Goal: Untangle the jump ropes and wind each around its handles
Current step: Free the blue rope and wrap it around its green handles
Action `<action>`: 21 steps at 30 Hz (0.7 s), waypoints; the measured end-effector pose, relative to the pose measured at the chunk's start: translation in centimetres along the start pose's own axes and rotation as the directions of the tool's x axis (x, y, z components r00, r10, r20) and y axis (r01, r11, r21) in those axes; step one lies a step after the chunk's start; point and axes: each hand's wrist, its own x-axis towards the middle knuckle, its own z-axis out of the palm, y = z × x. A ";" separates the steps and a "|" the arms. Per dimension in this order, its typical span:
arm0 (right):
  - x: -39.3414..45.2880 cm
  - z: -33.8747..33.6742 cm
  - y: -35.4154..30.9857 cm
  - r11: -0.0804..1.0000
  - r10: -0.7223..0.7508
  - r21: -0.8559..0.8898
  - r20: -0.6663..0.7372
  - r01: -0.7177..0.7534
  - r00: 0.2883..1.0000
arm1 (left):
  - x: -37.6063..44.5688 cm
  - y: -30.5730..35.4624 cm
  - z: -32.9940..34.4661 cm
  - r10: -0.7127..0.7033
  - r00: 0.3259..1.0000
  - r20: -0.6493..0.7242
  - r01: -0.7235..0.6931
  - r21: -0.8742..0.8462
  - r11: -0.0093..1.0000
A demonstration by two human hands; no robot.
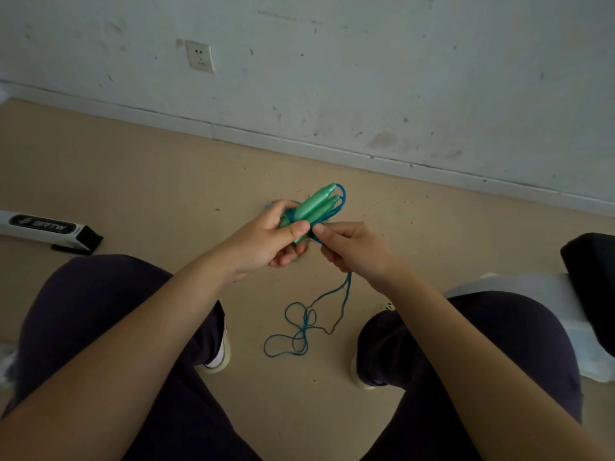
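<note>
Winding blue rope onto paired green handles; a few turns on, most of the slack still loose.

Green handles (316, 202) sit side by side, tips toward 1 o'clock, clamped in my left hand (266, 241), thumb on top. My right hand (352, 251) pinches the blue rope (301, 327) just beside them. Slack drops toward 6 o'clock and lies looped on the floor (149, 168) between my shoes. Next, probably: carry another taut turn around, watching that the loops don't knot.

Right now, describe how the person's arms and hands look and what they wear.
Both forearms are bare right up to the frame edge, no sleeves showing. The left hand and right hand wear no gloves; no rings, watch or bracelets are visible. Dark trousers cover the legs below them.
</note>
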 end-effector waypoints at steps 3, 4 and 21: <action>0.1 -0.1 -0.1 1.000 0.005 -0.016 0.012 -0.005 1.000 | 0.2 -0.1 0.0 -0.021 0.999 -0.044 0.022 0.008 1.000; 0.2 -0.1 -0.1 1.000 0.003 -0.026 0.017 -0.002 1.000 | 0.2 -0.1 -0.1 -0.024 0.997 -0.070 0.025 0.011 1.000; 0.0 -2.4 -1.4 0.811 -0.435 -0.464 -0.072 0.356 0.897 | 0.2 0.2 -1.1 -0.156 0.968 0.196 0.113 0.214 0.970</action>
